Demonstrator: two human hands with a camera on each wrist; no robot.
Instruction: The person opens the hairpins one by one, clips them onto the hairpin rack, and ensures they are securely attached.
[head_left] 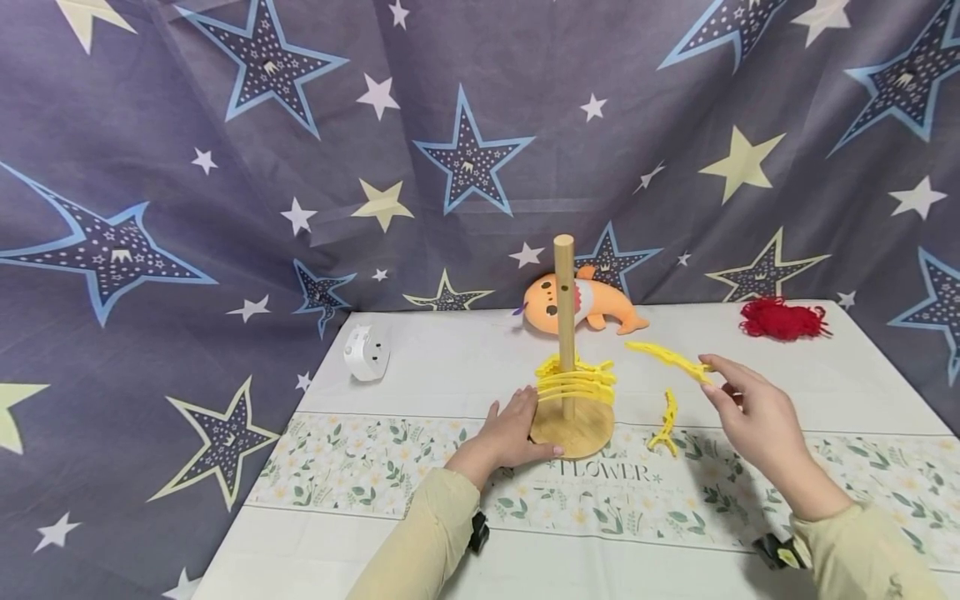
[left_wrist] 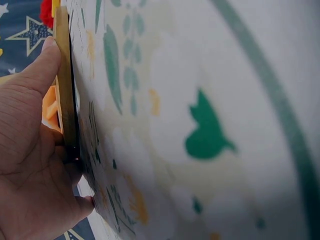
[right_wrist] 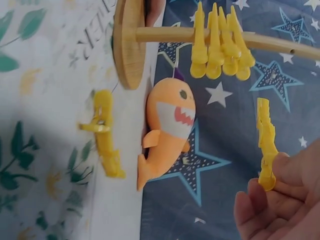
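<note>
A wooden stand has a round base (head_left: pixel 573 433) and an upright post (head_left: pixel 565 292). Several curved yellow plastic pieces (head_left: pixel 573 387) sit stacked around the lower post. My left hand (head_left: pixel 510 429) grips the base's left rim, thumb along its front edge; the rim (left_wrist: pixel 64 75) also shows in the left wrist view. My right hand (head_left: pixel 761 412) pinches one end of another curved yellow plastic piece (head_left: pixel 667 356) between thumb and fingers, right of the stand and above the table. A further yellow plastic piece (head_left: pixel 666 423), forked at one end, lies on the table between stand and right hand.
Behind the post lies an orange plush shark (head_left: pixel 611 304). A red yarn bundle (head_left: pixel 783 319) is at the back right, a white plug-like device (head_left: pixel 367 353) at the back left. A flower-print cloth (head_left: pixel 337 458) covers the table; a starry curtain (head_left: pixel 420 50) hangs behind.
</note>
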